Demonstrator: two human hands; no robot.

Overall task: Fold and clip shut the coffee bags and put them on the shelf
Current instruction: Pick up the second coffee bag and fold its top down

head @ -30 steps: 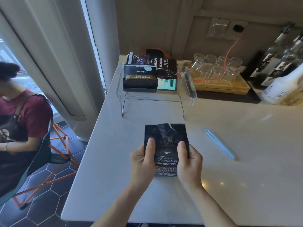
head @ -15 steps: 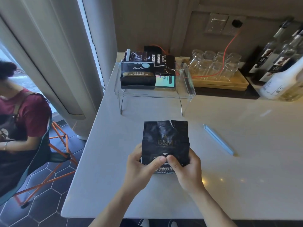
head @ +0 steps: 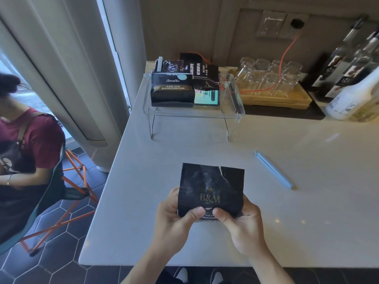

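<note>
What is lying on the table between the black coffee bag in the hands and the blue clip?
Nothing: in the head view, only bare white table separates the coffee bag from the blue clip.

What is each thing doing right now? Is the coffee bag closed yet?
B&M coffee bag: unfolded, torn top, no clip.
Left hand: grips the bag.
Right hand: grips the bag.
Blue clip: lying loose on the counter.
Clear shelf: holds other bags.
Glasses: upside down on a wooden tray.
</note>
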